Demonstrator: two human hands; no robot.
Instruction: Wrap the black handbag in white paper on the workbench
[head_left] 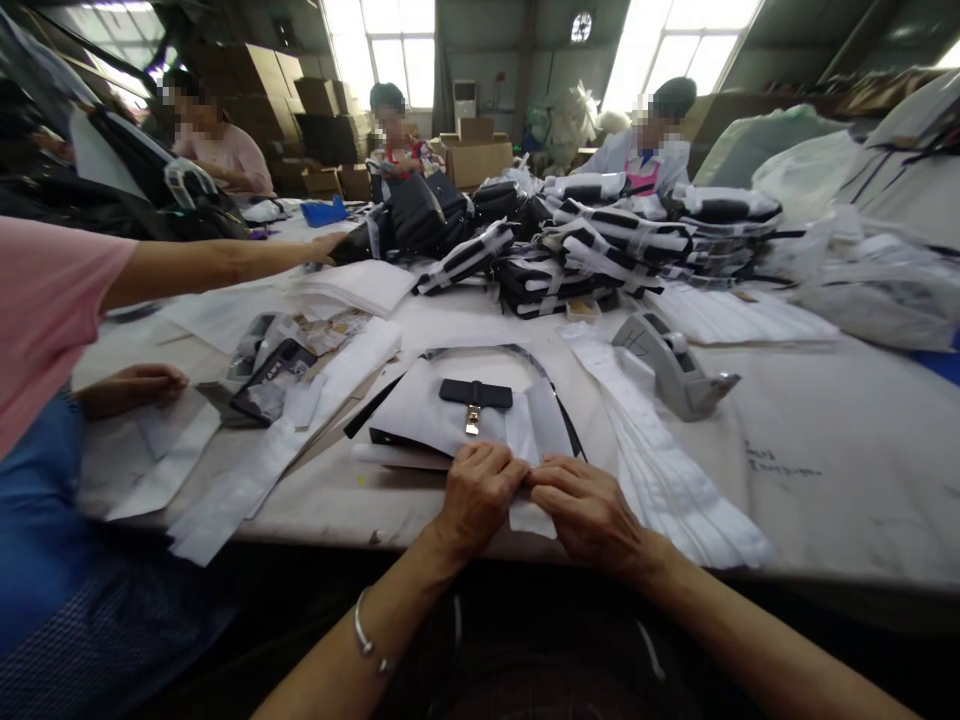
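Observation:
A black handbag (pixel 381 436) lies in front of me, mostly covered by thin white wrapping paper (pixel 420 405). Its black closure tab (pixel 476 393) with a gold clasp (pixel 472 420) shows on top of the paper, and the handle arches away from me. My left hand (pixel 484 495) is closed on the white wrapping sheet at the bag's near edge. Beside it, almost touching, my right hand (pixel 589 505) pinches the same sheet. A loose end of the sheet (pixel 534 516) hangs below both hands at the table edge.
Long white paper strips (pixel 675 480) and a grey tape dispenser (pixel 667 370) are at right. More strips (pixel 300 430), another dispenser (pixel 255 345) and a phone (pixel 281 375) lie left. Wrapped bags (pixel 600 240) pile up behind. A co-worker's arm (pixel 225 265) reaches in from the left.

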